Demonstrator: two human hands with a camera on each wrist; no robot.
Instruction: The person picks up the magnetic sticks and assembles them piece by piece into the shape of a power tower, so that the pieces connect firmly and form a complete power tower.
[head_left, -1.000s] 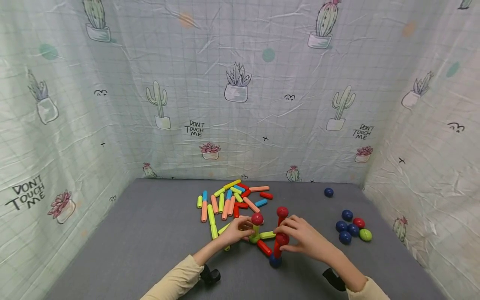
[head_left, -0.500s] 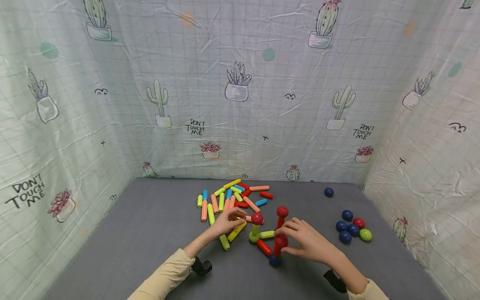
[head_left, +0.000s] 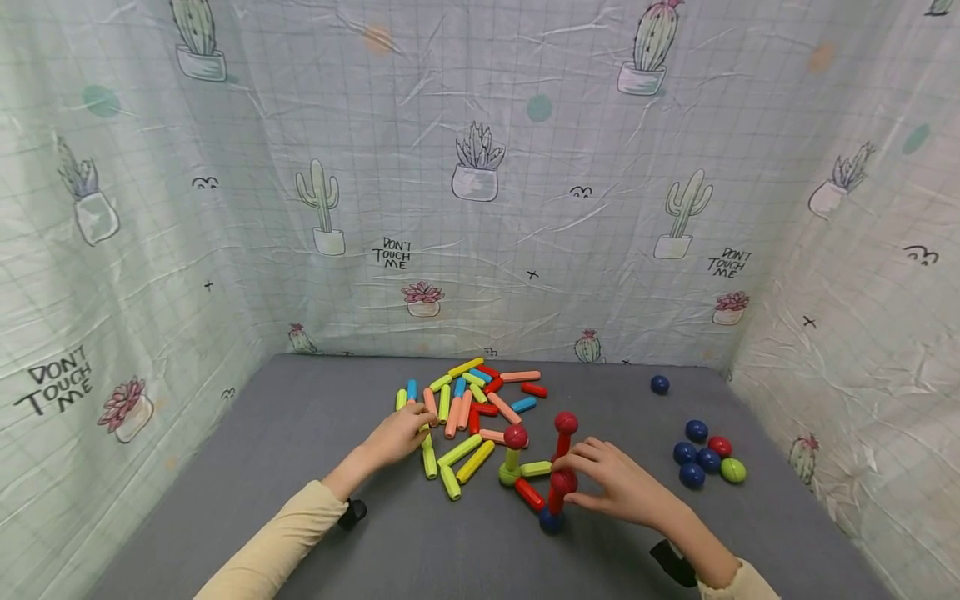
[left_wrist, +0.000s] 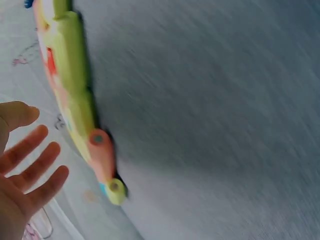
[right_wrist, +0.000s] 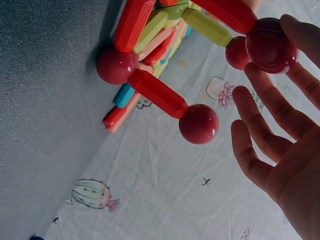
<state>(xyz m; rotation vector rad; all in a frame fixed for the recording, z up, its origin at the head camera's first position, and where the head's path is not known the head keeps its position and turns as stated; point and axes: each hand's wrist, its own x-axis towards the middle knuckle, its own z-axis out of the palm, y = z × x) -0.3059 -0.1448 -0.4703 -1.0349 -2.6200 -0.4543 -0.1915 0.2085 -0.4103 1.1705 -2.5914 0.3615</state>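
Note:
My left hand (head_left: 401, 433) is over the left side of a pile of coloured sticks. In the left wrist view its fingers are spread and hold nothing, beside lime sticks (left_wrist: 72, 52) and an orange stick (left_wrist: 102, 155). My right hand (head_left: 611, 483) holds a red ball (right_wrist: 271, 45) between thumb and fingers. That ball tops an upright red stick (head_left: 556, 501) on a blue ball (head_left: 551, 521). A red stick (head_left: 530, 494) lying flat links this corner to a green ball (head_left: 509, 475), which bears a lime upright (head_left: 513, 458) capped in red. Behind stands another red-topped upright (head_left: 562, 446).
Loose lime, orange, red, yellow and blue sticks (head_left: 453, 408) are scattered left of and behind the frame. On the right lie several blue balls (head_left: 692, 475), a red ball (head_left: 718, 447) and a green ball (head_left: 732, 470). A cactus-print curtain (head_left: 525, 317) surrounds the grey table (head_left: 247, 467).
My left hand has moved left, away from the green corner of the frame to the left edge of the sticks. My right hand stays at the front red ball.

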